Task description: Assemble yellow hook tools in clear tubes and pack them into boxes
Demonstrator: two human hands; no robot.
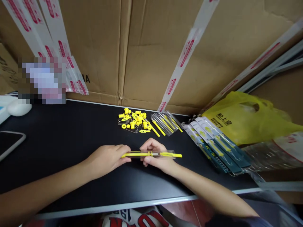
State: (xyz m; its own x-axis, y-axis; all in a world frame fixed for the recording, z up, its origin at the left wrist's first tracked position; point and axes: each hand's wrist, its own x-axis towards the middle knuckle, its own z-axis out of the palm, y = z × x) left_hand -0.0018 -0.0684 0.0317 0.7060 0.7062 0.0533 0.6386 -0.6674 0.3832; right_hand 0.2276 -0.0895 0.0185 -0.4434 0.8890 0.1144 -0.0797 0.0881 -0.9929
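A slim yellow stick with a clear plastic tube around part of it [138, 154] lies level between my two hands, above the black table [71, 135]. My left hand [111, 156] pinches its left end between thumb and fingers. Further right, my right hand [156, 156] closes on the tube around its middle, and the yellow tip sticks out past the wrist side. Beyond my hands lies a loose pile of small yellow plastic parts [134, 121] mixed with thin wire loops. Several similar clear tubes with yellow sticks [167, 123] lie beside that pile.
Printed blister packs [216, 142] lie stacked at the right, against a yellow plastic bag [251, 116]. A phone [10, 142] and a white rounded object [20, 106] are at the left. Taped cardboard [146, 53] stands along the table's back edge.
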